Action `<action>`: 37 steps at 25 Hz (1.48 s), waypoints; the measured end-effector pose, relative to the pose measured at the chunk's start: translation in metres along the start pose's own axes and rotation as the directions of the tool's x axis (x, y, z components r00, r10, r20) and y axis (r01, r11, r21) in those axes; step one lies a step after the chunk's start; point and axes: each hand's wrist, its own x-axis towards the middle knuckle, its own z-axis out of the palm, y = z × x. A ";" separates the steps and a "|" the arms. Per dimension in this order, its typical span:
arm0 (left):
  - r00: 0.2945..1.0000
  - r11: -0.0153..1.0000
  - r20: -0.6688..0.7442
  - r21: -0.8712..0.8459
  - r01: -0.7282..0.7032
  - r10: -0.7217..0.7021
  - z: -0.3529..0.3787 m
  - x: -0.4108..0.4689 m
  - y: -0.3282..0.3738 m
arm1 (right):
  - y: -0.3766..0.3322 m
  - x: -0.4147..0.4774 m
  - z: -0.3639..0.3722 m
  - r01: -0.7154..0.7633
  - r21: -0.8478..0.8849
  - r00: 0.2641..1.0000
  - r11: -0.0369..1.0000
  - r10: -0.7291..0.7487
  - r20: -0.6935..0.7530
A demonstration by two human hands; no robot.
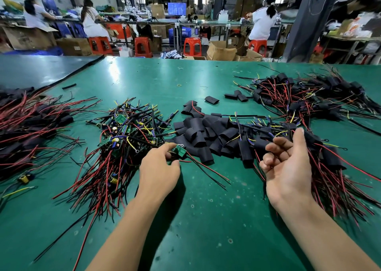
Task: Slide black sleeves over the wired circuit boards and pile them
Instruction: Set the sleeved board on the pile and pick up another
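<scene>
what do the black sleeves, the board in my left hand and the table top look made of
The sleeves: matte black, soft flattened tubing, probably heat-shrink plastic. The board: flat, green, stiff-looking, likely fibreglass laminate. The table top: green mat with a sheen reflecting light, perhaps rubber or vinyl.

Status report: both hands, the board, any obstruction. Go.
Left hand pinches a green circuit board, wires trailing. Right hand open, empty. Board not yet sleeved; loose black sleeves heaped just beyond, nothing in between.
</scene>
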 end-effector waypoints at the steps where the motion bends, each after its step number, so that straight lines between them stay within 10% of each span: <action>1: 0.999 0.994 0.026 0.105 -0.033 0.030 0.002 0.000 0.001 | 0.004 0.000 0.000 0.027 -0.063 0.999 0.998 -0.026 0.021; 5: 0.993 0.937 0.082 0.334 -0.103 0.080 0.006 0.000 0.008 | 0.030 -0.004 -0.004 0.264 -0.411 0.949 0.873 -0.160 0.270; 10: 0.997 0.977 0.018 0.201 -0.076 0.074 0.008 -0.006 0.007 | 0.052 -0.004 -0.016 0.791 -0.602 0.611 0.104 -0.139 0.779; 12: 0.990 0.985 -0.044 0.121 -0.125 0.131 0.009 -0.009 0.006 | 0.055 -0.004 -0.013 0.807 -0.591 0.591 -0.016 0.012 0.807; 17: 0.884 0.913 -0.335 -0.128 -0.387 0.327 0.005 -0.011 0.012 | 0.051 0.001 -0.012 0.706 -0.692 0.656 0.151 0.229 0.719; 22: 0.896 0.797 -0.421 -0.489 -0.354 0.140 -0.005 -0.017 0.027 | 0.052 0.001 -0.014 0.678 -0.685 0.622 0.266 0.289 0.728; 26: 0.978 0.382 -0.197 -0.911 -0.156 -0.070 -0.016 -0.010 0.035 | 0.059 0.000 -0.015 0.807 -0.589 0.559 -0.047 0.384 0.735; 37: 0.948 -0.054 0.307 -0.951 0.304 -0.082 -0.026 -0.011 0.044 | 0.050 -0.004 -0.013 0.775 -0.631 0.632 0.025 0.001 0.775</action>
